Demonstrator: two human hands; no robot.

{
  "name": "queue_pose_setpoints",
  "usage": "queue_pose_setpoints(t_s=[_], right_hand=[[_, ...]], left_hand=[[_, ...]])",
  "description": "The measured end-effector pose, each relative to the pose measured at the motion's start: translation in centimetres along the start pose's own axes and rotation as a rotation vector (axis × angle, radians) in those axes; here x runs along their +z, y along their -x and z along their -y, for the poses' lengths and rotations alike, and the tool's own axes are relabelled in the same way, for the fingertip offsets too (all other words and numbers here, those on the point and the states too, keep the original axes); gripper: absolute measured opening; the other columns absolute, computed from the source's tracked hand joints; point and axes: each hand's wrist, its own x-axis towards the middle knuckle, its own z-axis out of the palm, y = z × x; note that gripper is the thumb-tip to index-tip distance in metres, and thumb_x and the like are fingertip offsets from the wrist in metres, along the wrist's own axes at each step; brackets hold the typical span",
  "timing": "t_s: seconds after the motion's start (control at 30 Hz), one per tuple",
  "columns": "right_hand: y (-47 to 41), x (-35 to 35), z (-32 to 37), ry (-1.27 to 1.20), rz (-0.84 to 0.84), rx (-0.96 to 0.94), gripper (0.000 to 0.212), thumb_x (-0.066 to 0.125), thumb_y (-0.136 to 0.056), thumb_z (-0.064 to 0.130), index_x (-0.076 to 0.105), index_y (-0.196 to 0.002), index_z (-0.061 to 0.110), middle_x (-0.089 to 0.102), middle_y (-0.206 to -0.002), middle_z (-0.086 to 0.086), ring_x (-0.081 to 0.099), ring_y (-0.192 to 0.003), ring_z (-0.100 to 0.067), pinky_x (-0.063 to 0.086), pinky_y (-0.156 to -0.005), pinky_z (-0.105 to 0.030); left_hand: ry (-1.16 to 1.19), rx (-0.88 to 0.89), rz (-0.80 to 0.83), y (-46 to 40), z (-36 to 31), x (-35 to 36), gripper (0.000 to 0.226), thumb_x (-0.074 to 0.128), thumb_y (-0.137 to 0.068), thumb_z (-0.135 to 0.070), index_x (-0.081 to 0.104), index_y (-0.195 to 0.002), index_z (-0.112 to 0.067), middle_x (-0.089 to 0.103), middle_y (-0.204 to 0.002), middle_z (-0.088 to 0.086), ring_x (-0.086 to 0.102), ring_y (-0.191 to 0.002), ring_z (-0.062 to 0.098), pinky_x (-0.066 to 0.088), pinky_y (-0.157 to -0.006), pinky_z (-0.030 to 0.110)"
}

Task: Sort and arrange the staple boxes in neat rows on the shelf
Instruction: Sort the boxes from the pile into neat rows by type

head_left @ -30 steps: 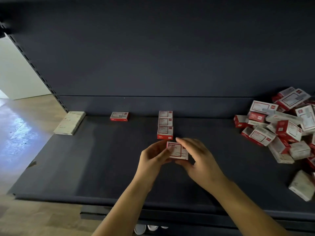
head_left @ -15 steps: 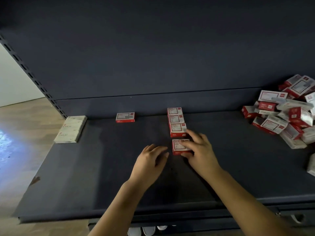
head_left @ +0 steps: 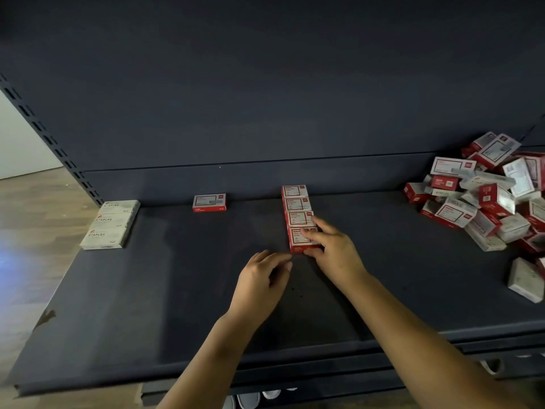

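Note:
A row of several red-and-white staple boxes runs from the back wall toward me on the dark shelf. My right hand grips the nearest box of that row, fingers on its top and thumb at its front edge. My left hand hovers just left of that box with relaxed fingers, holding nothing. A single red box lies alone to the left. A short row of pale boxes marked STAPLES lies at the shelf's left end.
A jumbled heap of red and pale staple boxes fills the shelf's right end, with a loose pale box nearer the front. The dark back panel rises behind. Wooden floor shows at the left.
The box that both hands held above the shelf now lies at the front of the middle row. My left hand has let go and drawn back; the right still holds the box.

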Motion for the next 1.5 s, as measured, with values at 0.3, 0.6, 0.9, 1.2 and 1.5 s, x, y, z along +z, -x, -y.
queue_pose_setpoints(t_s=[0.3,0.6,0.9,1.2,1.5], right_hand=[[4.3,-1.0,-0.1,0.058,-0.116,-0.072,0.049,0.067,-0.08,0.003,0.056,-0.127,0.01,0.052,-0.134,-0.012,0.044,-0.127,-0.031,0.031,-0.099,-0.03],[8.2,-4.2,-5.4,0.041,-0.199,-0.085,0.045,0.075,-0.072,0.003,0.064,-0.115,0.007,0.061,-0.122,-0.013,0.054,-0.118,-0.03,0.043,-0.094,-0.041],[9.9,-10.6,-13.4,0.141,-0.252,-0.116,0.037,0.063,-0.069,0.015,0.069,-0.105,0.008,0.067,-0.112,-0.012,0.063,-0.105,-0.031,0.049,-0.081,-0.038],[12.5,-17.9,-20.7,0.065,-0.479,-0.194,0.028,0.049,-0.083,0.012,0.07,-0.099,0.002,0.065,-0.107,-0.012,0.056,-0.099,-0.02,0.045,-0.085,-0.025],[14.5,-22.0,-27.3,0.217,-0.536,-0.051,0.038,0.052,-0.078,0.026,0.067,-0.105,0.004,0.058,-0.117,-0.015,0.048,-0.106,-0.033,0.047,-0.083,-0.047]], left_hand=[[-0.078,0.116,-0.033,-0.4,-2.2,0.7,0.032,0.046,-0.088,-0.025,0.068,-0.109,-0.013,0.067,-0.099,-0.001,0.057,-0.092,0.011,0.044,-0.079,0.014],[-0.149,0.232,-0.022,-1.5,-6.9,5.1,0.032,0.045,-0.086,-0.022,0.069,-0.103,-0.008,0.068,-0.096,0.002,0.058,-0.091,0.014,0.052,-0.075,0.027],[-0.18,0.298,-0.016,-3.3,-12.2,11.7,0.031,0.047,-0.086,-0.02,0.07,-0.102,-0.006,0.068,-0.095,0.003,0.06,-0.088,0.017,0.055,-0.073,0.032],[-0.131,0.339,0.047,-4.1,-18.2,20.4,0.029,0.047,-0.087,-0.019,0.069,-0.103,-0.008,0.068,-0.098,0.001,0.061,-0.092,0.017,0.055,-0.074,0.034],[-0.065,0.391,0.096,-4.8,-22.5,26.9,0.025,0.05,-0.084,-0.016,0.068,-0.1,-0.01,0.066,-0.094,0.0,0.058,-0.088,0.015,0.054,-0.07,0.032]])
